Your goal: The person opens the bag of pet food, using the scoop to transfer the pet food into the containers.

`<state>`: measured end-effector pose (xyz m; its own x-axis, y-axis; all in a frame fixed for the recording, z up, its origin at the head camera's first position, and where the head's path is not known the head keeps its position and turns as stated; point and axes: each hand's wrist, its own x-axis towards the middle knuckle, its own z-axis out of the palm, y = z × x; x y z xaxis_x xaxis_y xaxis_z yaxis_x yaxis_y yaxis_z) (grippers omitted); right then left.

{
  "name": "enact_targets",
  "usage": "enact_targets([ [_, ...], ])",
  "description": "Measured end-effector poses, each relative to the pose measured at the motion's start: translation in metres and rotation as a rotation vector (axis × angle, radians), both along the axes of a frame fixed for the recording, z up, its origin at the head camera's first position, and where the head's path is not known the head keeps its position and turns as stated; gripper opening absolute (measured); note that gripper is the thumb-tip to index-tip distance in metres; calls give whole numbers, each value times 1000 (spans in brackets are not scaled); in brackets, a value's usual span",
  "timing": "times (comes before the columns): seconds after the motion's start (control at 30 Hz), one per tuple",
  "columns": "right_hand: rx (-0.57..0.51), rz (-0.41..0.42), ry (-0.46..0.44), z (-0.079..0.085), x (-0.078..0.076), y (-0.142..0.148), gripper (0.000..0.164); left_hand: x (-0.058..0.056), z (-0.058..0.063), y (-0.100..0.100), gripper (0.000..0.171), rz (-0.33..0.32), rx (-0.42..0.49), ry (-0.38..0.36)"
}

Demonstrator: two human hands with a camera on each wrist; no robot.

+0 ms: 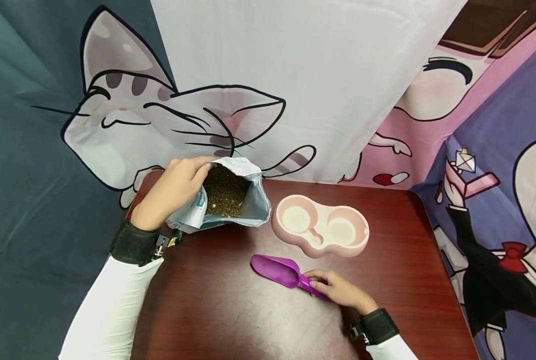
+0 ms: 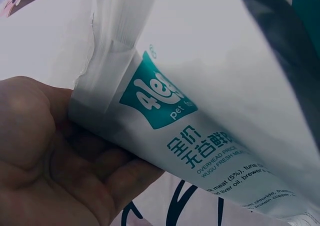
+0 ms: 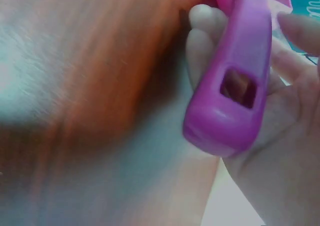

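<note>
An opened pet food bag [image 1: 256,200] stands at the table's back left, its mouth wide and brown kibble [image 1: 224,192] showing inside. My left hand [image 1: 175,187] grips the bag's upper left edge; in the left wrist view the fingers lie behind the white printed side [image 2: 200,111]. A purple scoop [image 1: 277,270] is in my right hand [image 1: 337,288], its bowl pointing left over the front middle of the table. The right wrist view has the scoop's handle [image 3: 235,86], with a square hole near its end, lying across the fingers. Nothing shows in the scoop's bowl.
A pink double pet bowl [image 1: 320,225] sits right of the bag, behind the scoop. The dark red wooden table [image 1: 213,310] ends at a curtain with cartoon prints [image 1: 295,100] along the back. More printed cloth hangs on the left and right.
</note>
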<state>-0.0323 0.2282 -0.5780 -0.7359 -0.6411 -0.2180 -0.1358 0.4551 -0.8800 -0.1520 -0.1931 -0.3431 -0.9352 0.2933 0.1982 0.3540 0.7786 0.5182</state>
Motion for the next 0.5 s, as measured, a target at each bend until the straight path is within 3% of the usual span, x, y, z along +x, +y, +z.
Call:
enact_targets([
  [0.1, 34, -24, 28, 1, -4, 0, 36, 0, 0, 0, 36, 1, 0, -3],
  [0.33, 263, -121, 299, -2, -3, -1, 53, -1, 1, 1, 36, 3, 0, -3],
  [0.5, 295, -154, 352, -5, 0, -5, 50, 0, 2, 3, 35, 5, -2, -1],
])
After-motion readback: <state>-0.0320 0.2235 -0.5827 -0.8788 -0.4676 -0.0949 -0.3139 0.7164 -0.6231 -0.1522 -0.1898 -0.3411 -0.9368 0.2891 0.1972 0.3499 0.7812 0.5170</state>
